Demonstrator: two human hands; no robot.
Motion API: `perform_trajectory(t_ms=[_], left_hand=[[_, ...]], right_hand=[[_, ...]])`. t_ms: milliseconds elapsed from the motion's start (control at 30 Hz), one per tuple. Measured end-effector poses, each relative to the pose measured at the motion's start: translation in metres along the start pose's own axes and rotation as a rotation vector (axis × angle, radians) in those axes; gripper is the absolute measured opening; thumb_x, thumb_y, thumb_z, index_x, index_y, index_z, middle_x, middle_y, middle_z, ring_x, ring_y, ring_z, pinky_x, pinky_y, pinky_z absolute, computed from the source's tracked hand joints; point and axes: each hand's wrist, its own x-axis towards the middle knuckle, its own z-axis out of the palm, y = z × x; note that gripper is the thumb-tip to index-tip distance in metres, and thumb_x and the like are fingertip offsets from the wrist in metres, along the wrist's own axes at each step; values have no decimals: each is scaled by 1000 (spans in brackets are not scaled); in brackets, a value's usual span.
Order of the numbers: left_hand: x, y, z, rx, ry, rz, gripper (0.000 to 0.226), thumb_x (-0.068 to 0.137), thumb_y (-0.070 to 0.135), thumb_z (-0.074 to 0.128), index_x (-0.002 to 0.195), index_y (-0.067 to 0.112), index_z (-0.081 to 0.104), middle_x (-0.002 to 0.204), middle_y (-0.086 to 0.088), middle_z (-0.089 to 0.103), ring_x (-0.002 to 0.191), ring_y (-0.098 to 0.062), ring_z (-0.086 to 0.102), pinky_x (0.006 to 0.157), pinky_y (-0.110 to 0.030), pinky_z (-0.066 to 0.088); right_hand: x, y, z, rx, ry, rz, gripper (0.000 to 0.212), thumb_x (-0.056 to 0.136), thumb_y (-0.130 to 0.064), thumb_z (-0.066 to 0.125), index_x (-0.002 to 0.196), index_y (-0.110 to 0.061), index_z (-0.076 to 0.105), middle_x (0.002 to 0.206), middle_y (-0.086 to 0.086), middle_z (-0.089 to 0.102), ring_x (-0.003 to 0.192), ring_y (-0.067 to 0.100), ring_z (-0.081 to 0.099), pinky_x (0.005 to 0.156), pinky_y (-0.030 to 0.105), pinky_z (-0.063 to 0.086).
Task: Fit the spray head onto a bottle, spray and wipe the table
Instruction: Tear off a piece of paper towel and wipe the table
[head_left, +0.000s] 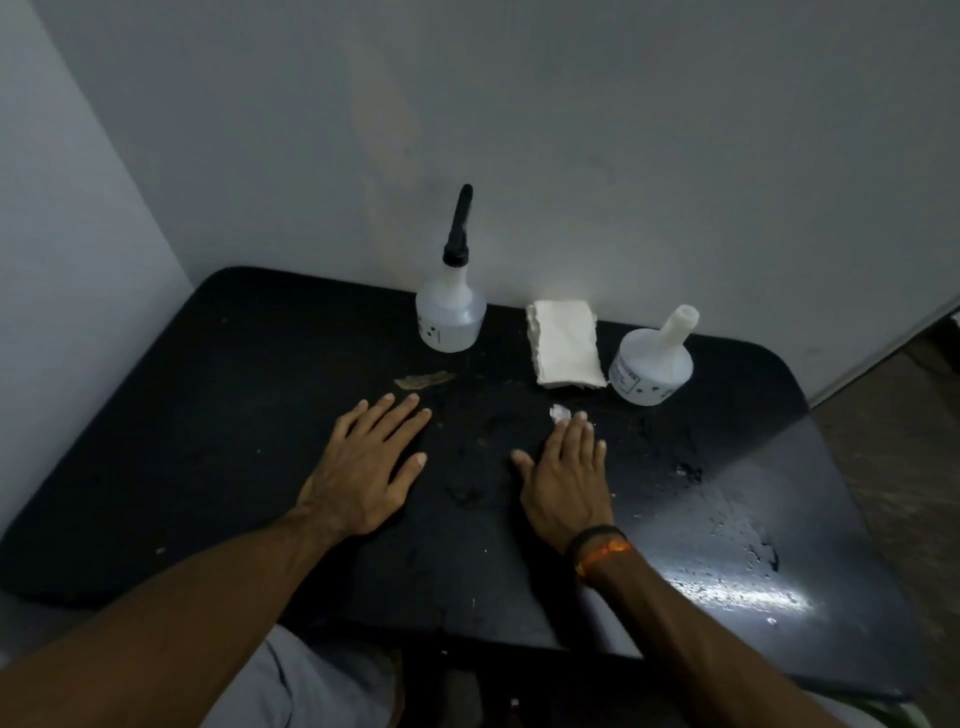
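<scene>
Both our hands lie flat on the black tabletop (218, 395), fingers spread, gripping nothing.

Our left hand (363, 467) and right hand (566, 483) rest nearer us than the folded white cloth (565, 343); a white scrap (560, 413) touches the right fingertips. Left of the cloth stands the black-nozzled bottle (451, 312); right of it the open-necked bottle (654, 364).

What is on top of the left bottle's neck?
A black spray head sits on the left bottle, standing upright. Whether it is screwed tight cannot be seen.
</scene>
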Motion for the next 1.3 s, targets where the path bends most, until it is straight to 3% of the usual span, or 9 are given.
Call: perform_trajectory(t_ms=[233,367,500,567,767,900,1000,1133,1300], left_hand=[[-2,-6,0,6,-7,-11,60,99,53,23,156,32,21,165,8,15,152,-14,9,123,-38,4],[-2,-6,0,13,-5,-10,62,98,55,19,155,33,21,164,9,15,152,-13,8,123,-39,5],[-1,-4,1,10,-8,-11,62,98,55,19,156,33,20,165,9,15,152,-13,7,123,-38,4],[-1,-5,0,10,-2,-15,62,97,56,18,156,34,19,165,9,14,152,-13,7,123,-38,3],[-1,-4,0,-9,13,-21,66,98,55,22,157,27,15,165,7,14,152,-13,8,123,-37,2],[-1,-3,-1,-2,3,-30,66,98,54,24,157,26,15,165,7,13,152,-13,7,123,-37,3],[-2,-3,0,8,8,-30,65,99,54,25,157,25,18,165,6,14,152,-13,8,124,-38,5],[-2,-3,-1,12,9,-25,67,97,56,21,156,24,20,165,5,16,152,-14,10,123,-39,6],[-2,-3,-2,-9,-1,-27,68,96,57,22,156,25,20,165,5,16,152,-14,10,123,-39,4]], right_hand=[[-17,-34,24,-76,44,-475,73,104,-50,19,157,-3,0,165,19,-4,153,29,-8,125,43,-2],[-52,-9,36,-64,56,-310,71,103,-50,8,157,-4,3,165,17,-2,154,29,-5,125,47,0],[-26,16,25,-3,91,-44,69,105,-45,13,156,1,2,164,24,-1,153,34,0,125,48,2],[-7,11,18,1,100,-19,68,106,-42,15,155,4,3,163,27,1,153,37,1,125,48,3],[21,-25,8,1,56,-254,65,107,-38,22,156,1,3,164,23,0,153,34,-1,125,45,0],[0,-35,2,-52,-36,-513,65,103,-20,34,157,-5,2,166,17,2,154,29,2,125,40,2],[-25,-27,-2,-85,-35,-565,69,95,-9,41,158,-10,13,165,10,16,152,24,17,122,39,23],[-36,-7,-11,-105,111,-501,41,103,-21,37,142,-24,49,141,-2,56,127,21,56,97,35,51],[4,2,-21,-135,145,-309,28,102,-34,48,102,-13,67,109,7,66,102,30,66,78,35,50]])
